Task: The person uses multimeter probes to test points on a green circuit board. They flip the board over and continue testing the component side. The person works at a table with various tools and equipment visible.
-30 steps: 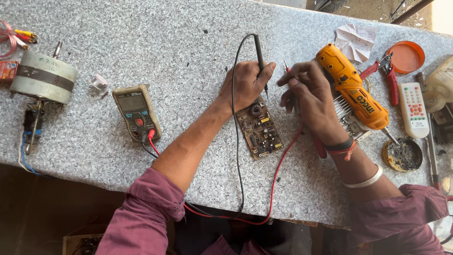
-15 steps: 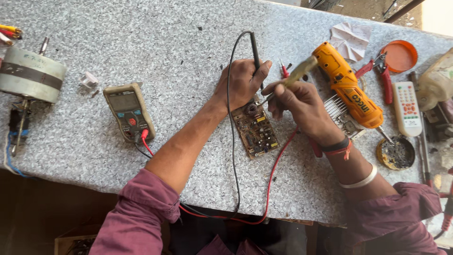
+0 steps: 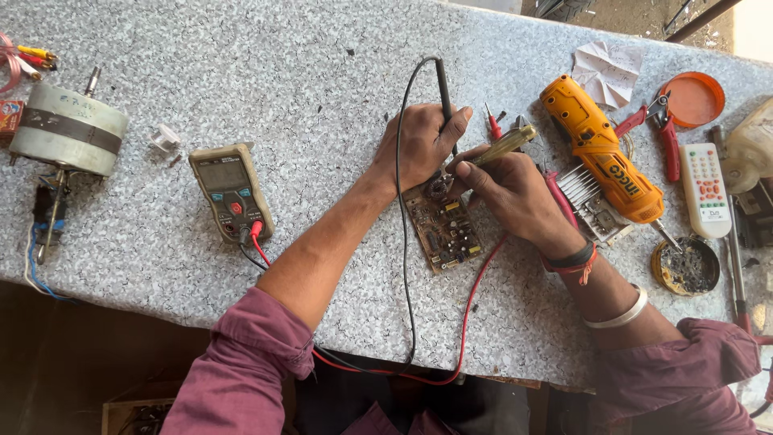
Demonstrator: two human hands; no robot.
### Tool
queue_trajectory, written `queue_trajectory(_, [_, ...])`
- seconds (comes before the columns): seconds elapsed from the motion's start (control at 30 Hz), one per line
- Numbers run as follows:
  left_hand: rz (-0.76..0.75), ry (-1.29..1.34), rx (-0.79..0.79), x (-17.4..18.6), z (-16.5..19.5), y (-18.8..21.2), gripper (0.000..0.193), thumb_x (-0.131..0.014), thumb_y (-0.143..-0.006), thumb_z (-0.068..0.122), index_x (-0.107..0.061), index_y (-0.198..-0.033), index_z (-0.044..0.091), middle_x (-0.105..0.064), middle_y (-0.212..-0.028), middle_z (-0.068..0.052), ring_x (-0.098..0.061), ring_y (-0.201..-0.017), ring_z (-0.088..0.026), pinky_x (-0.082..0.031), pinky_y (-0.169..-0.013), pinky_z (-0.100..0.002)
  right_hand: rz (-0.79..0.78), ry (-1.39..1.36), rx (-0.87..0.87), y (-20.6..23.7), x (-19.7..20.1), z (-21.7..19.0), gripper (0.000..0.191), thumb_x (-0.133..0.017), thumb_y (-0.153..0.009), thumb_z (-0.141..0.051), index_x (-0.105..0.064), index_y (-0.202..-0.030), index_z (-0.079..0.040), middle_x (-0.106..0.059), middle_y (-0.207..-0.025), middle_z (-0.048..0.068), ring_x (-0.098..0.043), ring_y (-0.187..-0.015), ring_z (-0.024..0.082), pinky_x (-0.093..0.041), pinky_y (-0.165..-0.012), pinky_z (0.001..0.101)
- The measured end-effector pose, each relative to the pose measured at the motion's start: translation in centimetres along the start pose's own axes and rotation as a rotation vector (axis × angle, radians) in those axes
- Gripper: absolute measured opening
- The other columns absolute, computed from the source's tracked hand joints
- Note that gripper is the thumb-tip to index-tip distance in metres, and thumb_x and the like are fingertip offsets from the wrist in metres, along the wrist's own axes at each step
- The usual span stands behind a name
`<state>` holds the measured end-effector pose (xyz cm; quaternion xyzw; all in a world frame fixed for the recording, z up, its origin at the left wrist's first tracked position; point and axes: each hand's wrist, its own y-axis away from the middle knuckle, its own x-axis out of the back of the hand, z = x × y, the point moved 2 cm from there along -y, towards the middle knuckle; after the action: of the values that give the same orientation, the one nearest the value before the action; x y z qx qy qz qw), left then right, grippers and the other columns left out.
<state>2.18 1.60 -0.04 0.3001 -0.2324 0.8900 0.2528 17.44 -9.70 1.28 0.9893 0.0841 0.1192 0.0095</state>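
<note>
- Since the half second before, little had shifted: the right hand (image 3: 515,189) had brought its yellowish translucent-handled tool (image 3: 503,147) lower, so the handle lay flatter over the top of the circuit board (image 3: 445,229), while the left hand (image 3: 419,145) stayed where it was on the black probe (image 3: 444,93).
- The left hand was closed around the black probe, thumb pressed along its side, with the probe's upper end sticking up past the knuckles and its tip hidden behind the fingers at the board's top edge.
- The right hand was curled shut on the translucent-handled tool, pinching it near the tip; I could not tell exactly where the tip met the board.
- The circuit board lay flat on the speckled stone table (image 3: 282,72), tilted slightly, just below both hands and touched by them at its upper end.
- A black lead (image 3: 400,242) and a red lead (image 3: 475,298) ran down off the table's near edge and back to the multimeter (image 3: 230,191), which lay to the left, well apart from the board.
- Just right of the right hand sat a finned metal heatsink (image 3: 592,201) and an orange cordless screwdriver (image 3: 600,149).
- Farther right were a white remote control (image 3: 704,189), red-handled pliers (image 3: 664,129) and an orange lid (image 3: 694,98).
- At the far left stood a white drum-shaped motor (image 3: 68,129).
</note>
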Motion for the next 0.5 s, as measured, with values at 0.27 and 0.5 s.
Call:
queue_trajectory(0.27, [0.029,-0.018,-0.009,-0.02,0.16,-0.03,0.063,-0.045,-0.106,0.052,-0.063,-0.068,0.006,-0.061,-0.058,-0.012,-0.067,-0.055,-0.03,-0.051,-0.054,-0.046,0.038,0.021,-0.047,-0.01,-0.05,-0.06,0.035,-0.059,-0.104,-0.031,-0.073,-0.116,-0.001,-0.078,-0.088,0.004,-0.072,-0.08,0.009,-0.058,-0.066,0.0251])
queue_trajectory(0.5, [0.003,-0.01,0.01,0.2,0.28,0.0,0.061,-0.046,-0.106,0.05,-0.063,-0.07,0.005,-0.063,-0.061,-0.015,-0.068,-0.061,-0.034,-0.051,-0.059,-0.049,0.06,0.021,-0.05,-0.06,-0.11,0.0,0.035,-0.059,-0.105,-0.032,-0.074,-0.111,-0.001,-0.079,-0.088,0.003,-0.071,-0.078,0.008,-0.058,-0.064,0.0246])
